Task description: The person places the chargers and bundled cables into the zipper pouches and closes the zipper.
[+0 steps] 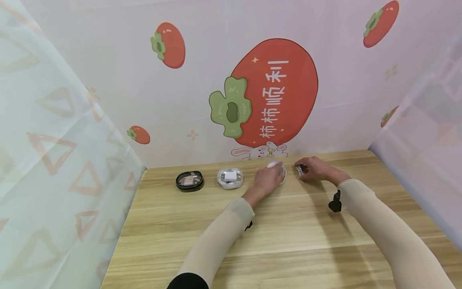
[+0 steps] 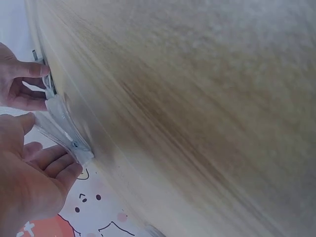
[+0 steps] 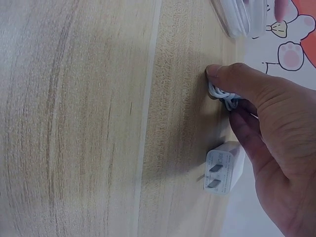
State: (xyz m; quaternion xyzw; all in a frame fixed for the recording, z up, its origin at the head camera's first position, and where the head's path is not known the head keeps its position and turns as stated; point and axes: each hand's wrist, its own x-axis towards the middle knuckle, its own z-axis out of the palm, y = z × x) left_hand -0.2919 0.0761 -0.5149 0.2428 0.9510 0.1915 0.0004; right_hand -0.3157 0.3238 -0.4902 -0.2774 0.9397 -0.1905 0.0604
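My left hand [image 1: 268,180] is at the back of the table, thumb and fingers about a coiled white cable in clear plastic [image 2: 61,129]. The white coil [image 1: 283,175] shows past its fingers in the head view. To the right, my right hand [image 1: 315,168] pinches a small bundled white cable [image 3: 224,94] between thumb and fingers, low over the wood. Beside that hand a white plug charger [image 3: 220,170] stands with its two prongs facing the right wrist camera; in the head view the hand hides it.
Left of my hands, a clear-and-white cable coil [image 1: 230,185] has a white charger [image 1: 231,176] on it. Farther left lies a black cable coil [image 1: 190,188] with a pinkish charger [image 1: 188,180]. A printed cloth wall [image 1: 202,100] rises behind the wooden table [image 1: 288,241], with side walls too.
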